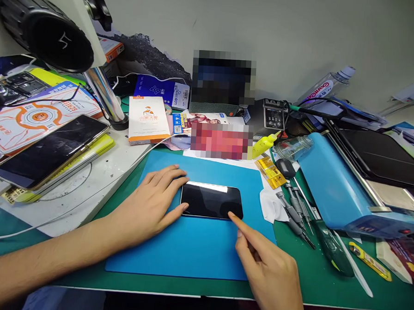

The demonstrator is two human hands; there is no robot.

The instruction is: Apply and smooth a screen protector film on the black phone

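A black smartphone [211,200] lies screen up on a blue work mat [195,247]. My left hand [151,203] rests flat on the mat with its fingers spread, and their tips touch the phone's left end. My right hand [267,264] comes in from the lower right. Its index finger is stretched out and presses the phone's near right corner, while the other fingers are curled under with nothing in them.
Several screwdrivers [296,210] and a white cloth [270,205] lie right of the mat, beside a blue machine [333,189]. A yellow glue bottle [265,144] and boxes [148,119] stand behind. Another phone [51,149] lies on a stack at left, under a microscope arm [102,91].
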